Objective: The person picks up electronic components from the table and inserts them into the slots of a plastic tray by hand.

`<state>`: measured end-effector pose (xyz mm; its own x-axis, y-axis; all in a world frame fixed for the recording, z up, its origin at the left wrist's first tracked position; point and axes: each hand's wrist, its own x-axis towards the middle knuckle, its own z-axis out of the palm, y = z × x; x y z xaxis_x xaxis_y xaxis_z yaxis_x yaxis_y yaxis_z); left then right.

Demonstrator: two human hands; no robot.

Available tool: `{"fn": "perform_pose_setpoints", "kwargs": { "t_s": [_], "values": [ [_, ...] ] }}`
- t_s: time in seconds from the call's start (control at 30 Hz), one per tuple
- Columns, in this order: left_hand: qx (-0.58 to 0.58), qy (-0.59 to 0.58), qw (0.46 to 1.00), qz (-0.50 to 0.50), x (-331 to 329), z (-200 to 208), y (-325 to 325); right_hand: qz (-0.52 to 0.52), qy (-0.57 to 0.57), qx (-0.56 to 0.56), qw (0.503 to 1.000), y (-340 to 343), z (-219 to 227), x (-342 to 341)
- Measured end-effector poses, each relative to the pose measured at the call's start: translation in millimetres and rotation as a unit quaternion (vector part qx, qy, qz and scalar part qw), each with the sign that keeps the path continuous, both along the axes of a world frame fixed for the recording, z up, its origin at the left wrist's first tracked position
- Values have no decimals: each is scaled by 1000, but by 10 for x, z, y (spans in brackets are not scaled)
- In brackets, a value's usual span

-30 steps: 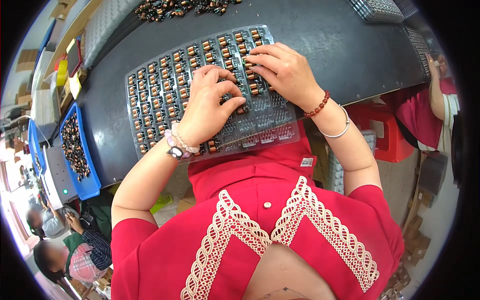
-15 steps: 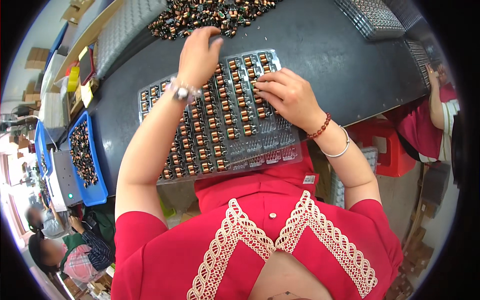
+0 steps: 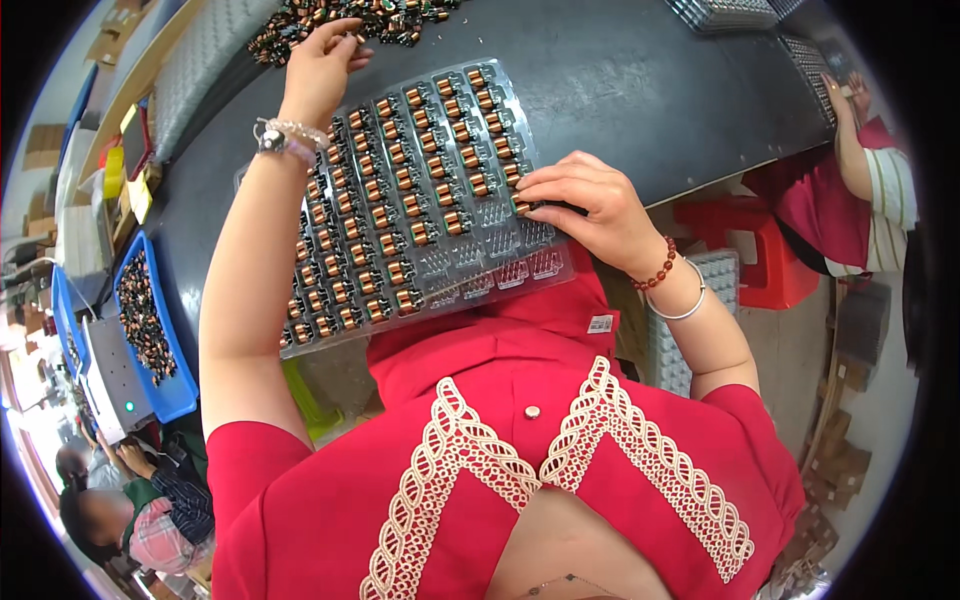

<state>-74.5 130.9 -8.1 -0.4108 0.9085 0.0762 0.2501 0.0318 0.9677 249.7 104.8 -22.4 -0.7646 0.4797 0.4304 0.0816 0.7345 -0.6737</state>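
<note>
A clear plastic tray (image 3: 462,250) lies tilted before me, its near edge by my lap. Rows of small copper-wound coils (image 3: 420,233) with black ends fill most of its pockets; several near the right corner are bare. My right hand (image 3: 590,205) is at the tray's right side, thumb and fingers closed on a copper coil (image 3: 522,207) at a pocket. My left hand (image 3: 322,72) reaches past the tray's far left to a heap of loose coils (image 3: 400,22). Its fingers are curled together at the heap's edge; what they hold is too small to make out.
A blue bin (image 3: 180,390) of loose coils stands at the left. Stacked clear trays (image 3: 715,12) sit at the dark table's (image 3: 610,90) far right. A red stool (image 3: 775,265) is below. A co-worker's arm (image 3: 848,130) shows at right; other people sit at lower left.
My left hand has moved away from above the tray to the heap. My right hand has come nearer to me along the tray's right column. The whole view has shifted a little.
</note>
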Motion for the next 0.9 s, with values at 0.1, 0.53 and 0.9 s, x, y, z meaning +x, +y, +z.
{"fn": "perform_pose_setpoints", "kwargs": {
  "t_s": [0.1,0.53,0.9],
  "values": [
    [-8,4,999,-43,123,93,-199,1,-5,-27,1000,16,-46,14],
    [-76,25,991,-104,400,214,-506,-26,-7,-30,999,273,151,-176],
    [-106,-27,986,-128,428,224,-818,-94,-35,285,953,1538,-14,-1679]
  ]
}}
